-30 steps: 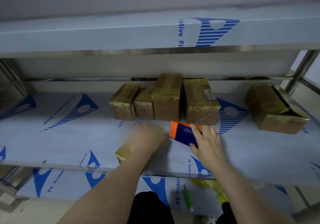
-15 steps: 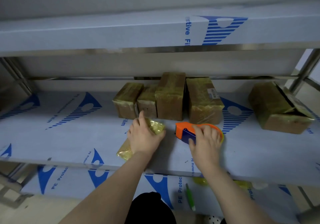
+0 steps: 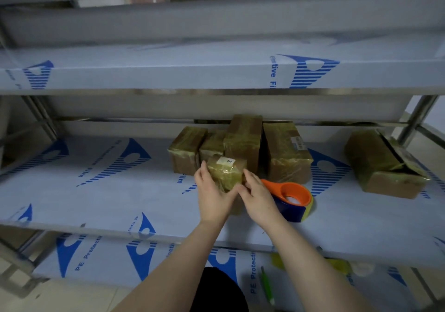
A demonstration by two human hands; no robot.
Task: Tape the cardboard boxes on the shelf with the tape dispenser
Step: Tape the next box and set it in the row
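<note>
A small cardboard box (image 3: 226, 170) wrapped in yellowish tape, with a white label on top, stands on the middle shelf (image 3: 96, 191). My left hand (image 3: 212, 196) grips its left side and my right hand (image 3: 258, 199) holds its right side. The orange and blue tape dispenser (image 3: 292, 199) lies on the shelf just right of my right hand, with neither hand on it. Behind the small box a row of several taped cardboard boxes (image 3: 243, 140) stands at the back. Another taped box (image 3: 382, 162) with a loose flap sits at the far right.
An upper shelf (image 3: 168, 75) covered in blue-printed protective film overhangs the work area. Steel posts (image 3: 414, 119) frame the right side. On the lower shelf lie a green pen (image 3: 267, 285) and some yellow tape scraps (image 3: 337, 264).
My right hand has let go of the tape dispenser and moved left onto the small box. Both hands have turned the small box upright from lying flat on the shelf.
</note>
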